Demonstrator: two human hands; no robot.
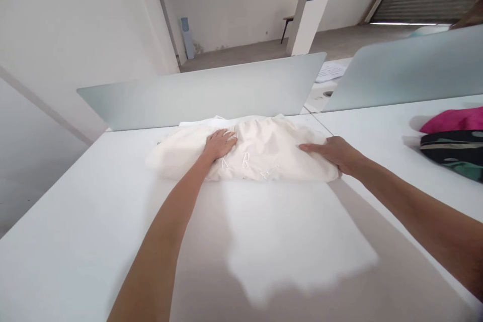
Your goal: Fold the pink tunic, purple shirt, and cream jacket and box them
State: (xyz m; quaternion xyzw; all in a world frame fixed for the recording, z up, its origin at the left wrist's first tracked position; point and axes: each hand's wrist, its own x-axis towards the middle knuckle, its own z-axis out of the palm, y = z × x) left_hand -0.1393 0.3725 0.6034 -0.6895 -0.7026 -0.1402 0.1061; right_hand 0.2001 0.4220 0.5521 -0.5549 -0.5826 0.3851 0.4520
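A cream-white folded garment (260, 153) with pale embroidered letters lies on the white table (75, 241), close to the frosted divider. My left hand (219, 144) rests flat on its left-middle part, fingers stretched out. My right hand (330, 152) lies flat on the garment's right end, fingers together and pointing left. Neither hand grips the cloth; both press on top of it.
A frosted divider panel (211, 93) stands behind the garment, and a second panel (407, 68) to the right. A pink cloth (455, 119) and a dark patterned cloth (453, 153) lie stacked at the right edge. Papers (330, 73) sit beyond the dividers.
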